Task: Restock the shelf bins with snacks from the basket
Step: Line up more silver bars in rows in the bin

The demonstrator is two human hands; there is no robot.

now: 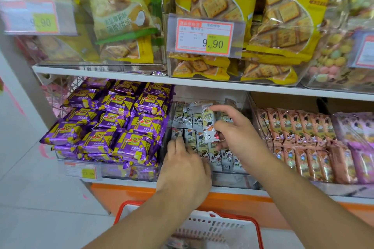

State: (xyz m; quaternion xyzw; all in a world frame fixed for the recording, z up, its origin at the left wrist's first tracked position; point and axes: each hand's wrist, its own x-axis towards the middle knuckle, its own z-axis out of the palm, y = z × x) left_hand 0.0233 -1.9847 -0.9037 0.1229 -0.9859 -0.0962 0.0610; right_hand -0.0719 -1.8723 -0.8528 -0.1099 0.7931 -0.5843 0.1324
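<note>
A clear shelf bin (232, 180) on the lower shelf holds rows of small grey-white snack packets (188, 119) with a cartoon figure. My right hand (238, 133) pinches one such packet (209, 125), upright and slightly tilted, above the rows in the middle of the bin. My left hand (184, 166) reaches into the bin's front left, its fingers curled down among the packets there; its fingertips are hidden. The white basket with a red rim (257, 228) stands on the floor below my arms; a packet shows dimly inside it.
Left of the bin, purple biscuit packs (113, 125) are piled high. To the right stand rows of pink packets (299, 139). The upper shelf edge (202, 83) hangs close above, carrying bins of yellow cracker bags (269, 26) and price tags (204, 35).
</note>
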